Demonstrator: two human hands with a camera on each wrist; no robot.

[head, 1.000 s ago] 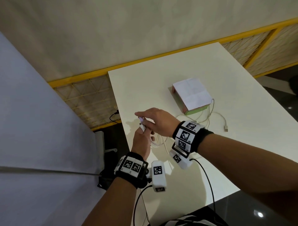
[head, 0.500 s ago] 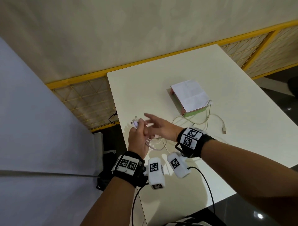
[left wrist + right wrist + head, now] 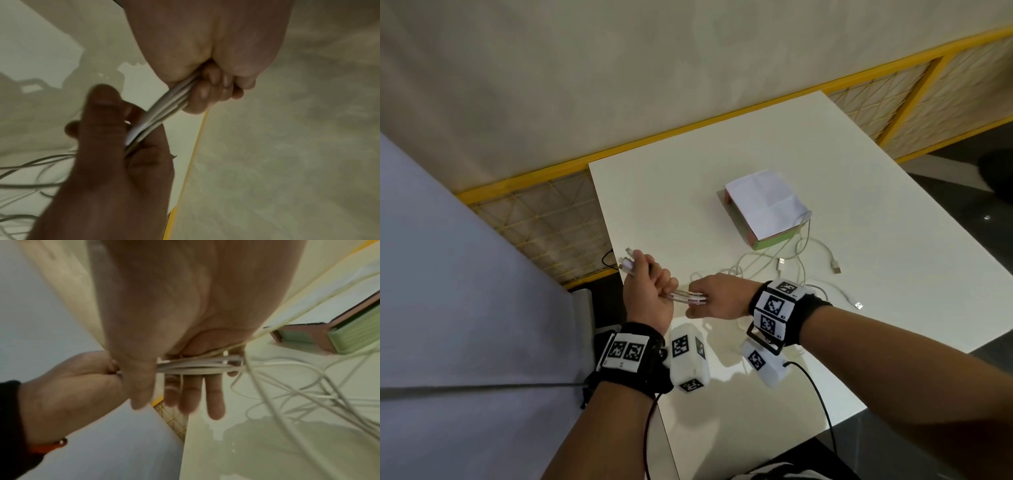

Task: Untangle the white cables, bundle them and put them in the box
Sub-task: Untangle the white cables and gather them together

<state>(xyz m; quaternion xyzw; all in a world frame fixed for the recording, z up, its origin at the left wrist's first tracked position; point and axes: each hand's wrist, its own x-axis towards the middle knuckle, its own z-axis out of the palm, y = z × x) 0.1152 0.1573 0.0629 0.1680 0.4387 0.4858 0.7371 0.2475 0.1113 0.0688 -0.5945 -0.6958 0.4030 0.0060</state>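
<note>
Hands at lower centre gather white cables (image 3: 688,296): left hand (image 3: 649,296) fists the plug ends, right hand (image 3: 717,299) pinches the strands, its other fingers extended. Loose loops sprawl across the white table (image 3: 859,274) beside the paper-covered box (image 3: 765,205) at centre. Bundling barely begun; boxing remains.

The left hand (image 3: 650,294) has drawn back toward the surface's near-left corner, its grip closed on the gathered white cables (image 3: 688,296). The right hand (image 3: 717,297), earlier above the left, now sits beside it, apparently sliding along the strands.
</note>
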